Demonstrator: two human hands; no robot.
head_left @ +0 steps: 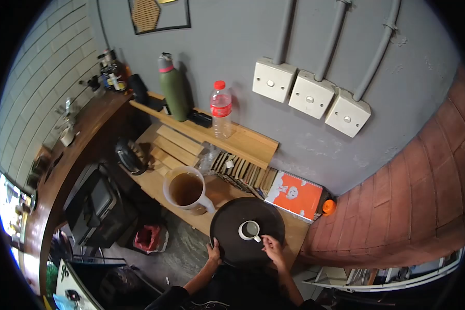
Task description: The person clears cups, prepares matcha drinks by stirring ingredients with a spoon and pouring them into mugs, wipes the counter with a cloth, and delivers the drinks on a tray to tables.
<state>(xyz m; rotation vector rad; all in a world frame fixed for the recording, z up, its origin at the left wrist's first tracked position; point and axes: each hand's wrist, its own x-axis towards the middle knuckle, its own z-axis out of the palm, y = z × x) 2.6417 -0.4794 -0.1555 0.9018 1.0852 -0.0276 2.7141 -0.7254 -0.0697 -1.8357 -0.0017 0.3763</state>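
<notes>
A round black tray [232, 248] is in front of me at the edge of the wooden counter. My left hand [213, 253] is closed on its left rim, thumb on top. On the tray stands a small white cup [249, 238] with dark contents, its handle toward the lower right. My right hand [272, 249] reaches over the tray's right side, its fingers pinching the cup's handle. Left of the tray, a large translucent pitcher [166, 189] holds brown liquid, and its handle points toward the tray.
Behind stand a row of books [243, 173], an orange notebook [295, 194] and an orange item [329, 207]. A ledge carries a green flask [174, 93] and a red-capped plastic bottle [221, 124]. A dark kettle [129, 156] and red-lined bin [149, 238] are at left.
</notes>
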